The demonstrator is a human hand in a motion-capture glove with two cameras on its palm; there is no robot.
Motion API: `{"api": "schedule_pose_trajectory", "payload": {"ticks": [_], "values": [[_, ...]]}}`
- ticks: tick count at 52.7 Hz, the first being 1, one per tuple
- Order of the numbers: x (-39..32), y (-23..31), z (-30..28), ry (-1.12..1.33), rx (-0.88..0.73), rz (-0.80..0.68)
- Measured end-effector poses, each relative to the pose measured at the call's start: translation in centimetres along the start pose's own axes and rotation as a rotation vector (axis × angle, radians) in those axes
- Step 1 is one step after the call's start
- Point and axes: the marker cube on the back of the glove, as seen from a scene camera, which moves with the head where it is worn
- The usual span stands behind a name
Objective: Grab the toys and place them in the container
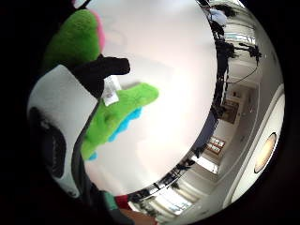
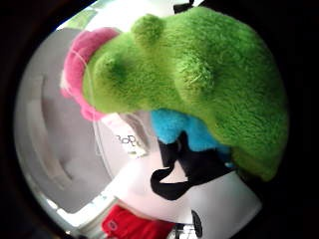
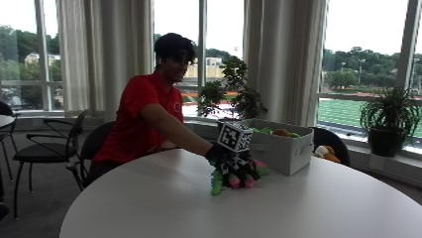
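Plush: a green plush toy with pink and blue parts is gripped by the black-gloved right hand, low over the round white table, just beside the near side of the container.
Fingers: the gloved fingers are curled round the soft body from above; in the thumb-side palm view the green and pink plush fills most of what is seen, with a white sewn-in label hanging under it.
Contact with the table: whether the toy's lowest green end touches the tabletop or hangs just clear of it cannot be told.
Container: a grey open-topped box stands toward the far edge of the table, with other soft toys already showing above its rim.
Handling: the toy is judged light, soft and easily squashed, not fragile and not slippery; limbs are likely to dangle and could catch on the box rim.
Where to hold: the thick middle of the body is judged the best place, as now, rather than a limb or the label.
Progress: this toy is judged to be mid-transfer, not yet inside the box.
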Motion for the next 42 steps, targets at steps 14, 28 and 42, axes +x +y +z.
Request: {"api": "schedule_pose_trajectory", "payload": {"ticks": [14, 28, 42], "values": [[-0.8, 1.0, 0.0, -0.047, 0.07, 0.079], [-1.2, 4.0, -2.6, -0.021, 0.173, 0.114], [2.5, 6.7, -8.0, -0.013, 0.31, 0.159]]}}
